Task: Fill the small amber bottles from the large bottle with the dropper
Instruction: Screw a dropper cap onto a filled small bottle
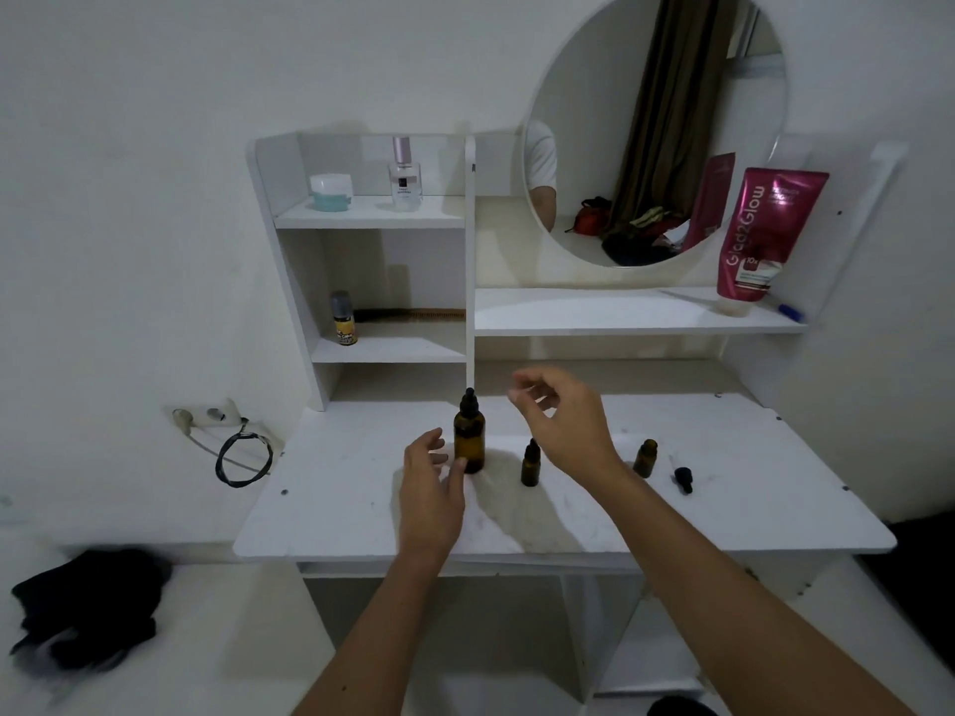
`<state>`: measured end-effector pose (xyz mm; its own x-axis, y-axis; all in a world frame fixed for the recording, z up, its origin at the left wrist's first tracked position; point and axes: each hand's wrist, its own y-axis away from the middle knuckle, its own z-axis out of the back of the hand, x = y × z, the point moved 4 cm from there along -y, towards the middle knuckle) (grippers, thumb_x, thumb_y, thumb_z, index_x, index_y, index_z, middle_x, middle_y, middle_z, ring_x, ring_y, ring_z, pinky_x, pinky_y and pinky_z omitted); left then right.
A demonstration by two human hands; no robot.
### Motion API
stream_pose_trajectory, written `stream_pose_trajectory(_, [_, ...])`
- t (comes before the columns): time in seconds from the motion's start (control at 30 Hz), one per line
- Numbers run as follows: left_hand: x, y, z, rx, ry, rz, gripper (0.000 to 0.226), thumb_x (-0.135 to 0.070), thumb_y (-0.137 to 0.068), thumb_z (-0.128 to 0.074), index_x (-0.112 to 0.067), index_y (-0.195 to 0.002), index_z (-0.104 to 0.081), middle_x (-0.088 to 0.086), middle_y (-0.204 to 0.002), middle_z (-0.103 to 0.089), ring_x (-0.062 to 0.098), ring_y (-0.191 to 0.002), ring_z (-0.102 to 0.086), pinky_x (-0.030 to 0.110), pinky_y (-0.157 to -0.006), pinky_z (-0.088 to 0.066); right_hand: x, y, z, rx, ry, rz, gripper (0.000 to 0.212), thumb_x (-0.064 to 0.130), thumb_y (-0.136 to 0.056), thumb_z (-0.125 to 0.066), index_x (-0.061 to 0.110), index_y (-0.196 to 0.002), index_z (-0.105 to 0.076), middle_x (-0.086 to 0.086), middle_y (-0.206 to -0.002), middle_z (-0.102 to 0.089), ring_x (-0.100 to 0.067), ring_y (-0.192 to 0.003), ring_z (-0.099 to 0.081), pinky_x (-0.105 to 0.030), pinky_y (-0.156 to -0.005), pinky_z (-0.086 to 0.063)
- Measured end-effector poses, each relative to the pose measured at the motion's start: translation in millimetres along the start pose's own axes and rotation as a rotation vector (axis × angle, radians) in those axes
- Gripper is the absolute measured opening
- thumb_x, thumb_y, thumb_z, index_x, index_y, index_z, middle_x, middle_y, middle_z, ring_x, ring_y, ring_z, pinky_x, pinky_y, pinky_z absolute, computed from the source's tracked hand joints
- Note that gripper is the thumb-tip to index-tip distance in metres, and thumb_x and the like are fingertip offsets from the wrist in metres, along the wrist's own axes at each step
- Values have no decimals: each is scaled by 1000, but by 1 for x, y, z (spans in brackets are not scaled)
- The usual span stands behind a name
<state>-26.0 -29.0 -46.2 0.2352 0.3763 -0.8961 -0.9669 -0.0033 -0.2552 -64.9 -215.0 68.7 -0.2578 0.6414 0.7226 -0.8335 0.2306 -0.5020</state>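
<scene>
Reaching: left hand (431, 488) and right hand (566, 421), both empty, near capped large bottle (469, 436); filling apparently unstarted; one small bottle (645, 457) uncapped

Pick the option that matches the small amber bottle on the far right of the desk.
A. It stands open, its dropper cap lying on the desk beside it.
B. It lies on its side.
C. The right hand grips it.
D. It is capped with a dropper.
A: the right small amber bottle stands upright with a bare neck, and a black dropper cap lies on the desk just right of it.

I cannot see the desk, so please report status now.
Left hand open beside large bottle, right hand open above. Large bottle capped. Loose dropper lies right. Nothing blocking.
</scene>
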Motion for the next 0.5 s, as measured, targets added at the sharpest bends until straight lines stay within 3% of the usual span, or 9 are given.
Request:
stream_pose_trajectory(0.27, [-13, 40, -10, 16, 126, -69, 40, -21, -95, -72, -28, -129, -51, -11, -117, -62, 9, -96, -62, 12, -75, -53, -52, 50, 78, -140, 72, -103, 13, 16, -93, -74, 18, -106, -77, 8, -95, -74, -1, -86, -66, -6, -74, -49])
stream_pose_trajectory(0.4, [-25, 63, -38, 150, 166, -93, 38, -21, -94, -74, -30, -125, -55, -12, -109, -64, 3, -96, -62, 15, -80, -54, -89, 82, 92, -159, 90, -237, 11, 14, -92, -76, 21, -100, -77, 8, -93, -74, 3, -83, -66, -4, -73, -48])
stream_pose_trajectory(0.5, [-38, 70, -63, 285, 150, -125, 41, -25, -94, -73, -29, -130, -54, -14, -115, -64, 3, -103, -63, 21, -89, -55, -106, 100, 87, -164, 132, -304, 12, 18, -91, -77, 22, -102, -76, 6, -91, -72, 1, -78, -65, -9, -70, -49])
